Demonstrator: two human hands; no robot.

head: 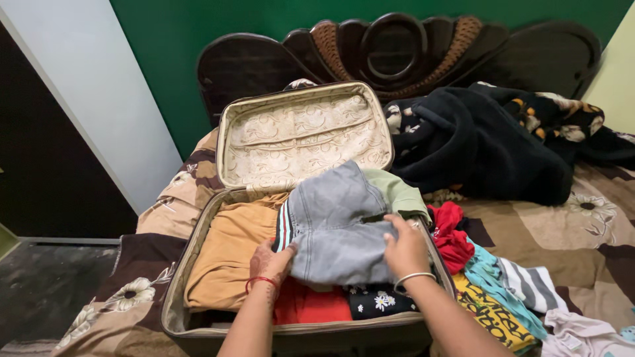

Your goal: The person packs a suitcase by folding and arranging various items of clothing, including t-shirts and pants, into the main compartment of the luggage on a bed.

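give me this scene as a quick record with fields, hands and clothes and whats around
place: bed with a brown flowered cover, dark carved headboard
suitcase: open on the bed, lid propped up
left hand: on the left edge of the grey denim garment
right hand: pressing on the same garment's right side
in the suitcase: mustard cloth, red cloth, black flowered cloth
beside the suitcase: loose pile of coloured clothes
behind: dark blanket
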